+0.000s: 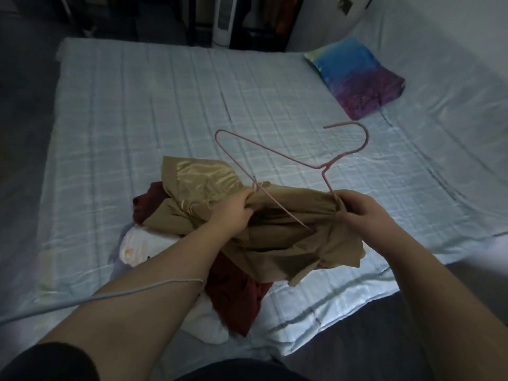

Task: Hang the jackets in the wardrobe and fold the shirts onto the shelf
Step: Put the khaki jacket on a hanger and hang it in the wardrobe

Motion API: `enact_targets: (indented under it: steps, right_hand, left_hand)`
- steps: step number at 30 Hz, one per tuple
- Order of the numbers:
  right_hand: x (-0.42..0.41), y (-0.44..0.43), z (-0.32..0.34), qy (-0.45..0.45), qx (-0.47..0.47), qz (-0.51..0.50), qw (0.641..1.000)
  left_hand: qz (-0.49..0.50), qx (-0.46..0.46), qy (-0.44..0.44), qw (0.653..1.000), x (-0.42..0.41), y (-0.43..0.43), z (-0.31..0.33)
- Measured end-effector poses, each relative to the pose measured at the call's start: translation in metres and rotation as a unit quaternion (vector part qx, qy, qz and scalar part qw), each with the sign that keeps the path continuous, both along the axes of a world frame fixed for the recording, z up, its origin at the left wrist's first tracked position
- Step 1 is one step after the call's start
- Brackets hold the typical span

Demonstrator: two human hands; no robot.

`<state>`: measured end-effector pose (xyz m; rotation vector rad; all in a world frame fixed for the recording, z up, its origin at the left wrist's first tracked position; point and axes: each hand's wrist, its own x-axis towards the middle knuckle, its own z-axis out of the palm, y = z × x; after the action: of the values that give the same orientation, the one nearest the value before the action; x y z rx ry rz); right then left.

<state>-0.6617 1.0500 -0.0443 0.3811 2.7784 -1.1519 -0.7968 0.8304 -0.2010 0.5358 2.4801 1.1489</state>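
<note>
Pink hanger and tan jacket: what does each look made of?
Pink hanger: thin wire, likely metal with a matte pink coating, since it keeps sharp bends though it is so slim. Tan jacket: soft woven cloth, matte on the outside, crumpling into loose folds. Its lining has a satin-like sheen and is probably synthetic.

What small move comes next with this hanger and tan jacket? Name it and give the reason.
Probably draw the part of the tan jacket gripped by the left hand up over the bare corner of the pink hanger. That corner sticks out above the jacket, while the hanger's other arm already disappears into fabric at the right hand.
</note>
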Motion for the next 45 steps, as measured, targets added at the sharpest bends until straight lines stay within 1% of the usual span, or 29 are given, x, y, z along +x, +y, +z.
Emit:
enact_targets:
  steps: [1, 3, 6, 8, 10, 12, 15, 18, 21, 24, 27, 29, 32, 36, 38, 39, 41, 43, 45]
  right_hand:
    - [0.003, 0.005, 0.0, -0.004, 0.004, 0.007, 1.0]
    - [0.005, 0.012, 0.003, 0.007, 0.02, 0.021, 1.0]
    - [-0.007, 0.017, 0.008, 0.03, 0.074, 0.035, 0.996]
    - [-0.024, 0.019, 0.016, 0.066, 0.115, 0.038, 0.99]
    - [-0.044, 0.019, 0.03, 0.111, 0.146, 0.042, 0.982]
    - [-0.063, 0.016, 0.051, 0.143, 0.152, 0.058, 0.976]
    - [-0.086, 0.011, 0.085, 0.186, 0.151, 0.079, 0.968]
    - [-0.103, 0.006, 0.125, 0.243, 0.117, 0.078, 0.96]
    - [-0.12, 0.005, 0.171, 0.322, 0.089, 0.104, 0.937]
    - [-0.137, 0.007, 0.22, 0.386, 0.089, 0.118, 0.911]
    - [-0.144, 0.009, 0.269, 0.454, 0.08, 0.133, 0.878]
    - [-0.144, 0.012, 0.296, 0.485, 0.087, 0.14, 0.859]
    - [-0.139, 0.023, 0.323, 0.488, 0.072, 0.172, 0.853]
    - [-0.127, 0.033, 0.34, 0.469, 0.022, 0.24, 0.85]
    - [-0.121, 0.035, 0.346, 0.445, 0.006, 0.267, 0.855]
    - [-0.119, 0.036, 0.348, 0.425, 0.013, 0.284, 0.859]
    - [-0.116, 0.036, 0.353, 0.38, 0.062, 0.313, 0.868]
    - [-0.117, 0.034, 0.355, 0.368, 0.119, 0.318, 0.866]
    - [-0.119, 0.03, 0.357, 0.371, 0.167, 0.302, 0.862]
  left_hand:
    - [0.012, 0.005, -0.01, 1.0, -0.004, -0.003, 0.005]
    - [0.023, 0.003, -0.003, 1.0, -0.018, -0.01, 0.021]
    - [0.024, 0.011, 0.011, 1.0, -0.037, -0.017, 0.05]
    - [0.038, 0.002, 0.039, 0.999, -0.046, -0.023, 0.077]
    - [0.077, -0.001, 0.06, 0.995, -0.055, -0.033, 0.105]
    - [0.107, 0.001, 0.082, 0.991, -0.061, -0.046, 0.137]
    - [0.125, 0.006, 0.137, 0.983, -0.064, -0.063, 0.191]
    - [0.176, 0.044, 0.174, 0.968, -0.055, -0.074, 0.252]
    - [0.201, 0.055, 0.224, 0.952, -0.046, -0.085, 0.308]
    - [0.214, 0.046, 0.274, 0.936, -0.035, -0.095, 0.369]
    - [0.227, 0.018, 0.345, 0.911, -0.022, -0.099, 0.43]
    - [0.231, 0.028, 0.367, 0.901, -0.009, -0.101, 0.465]
    - [0.198, 0.027, 0.37, 0.907, 0.011, -0.107, 0.5]
    - [0.153, 0.02, 0.306, 0.939, 0.03, -0.119, 0.522]
    - [0.137, 0.021, 0.275, 0.951, 0.037, -0.124, 0.53]
    - [0.138, 0.022, 0.26, 0.955, 0.04, -0.125, 0.532]
    - [0.143, 0.017, 0.243, 0.959, 0.043, -0.128, 0.537]
    - [0.151, 0.014, 0.249, 0.957, 0.043, -0.129, 0.538]
    - [0.163, 0.009, 0.272, 0.948, 0.04, -0.127, 0.536]
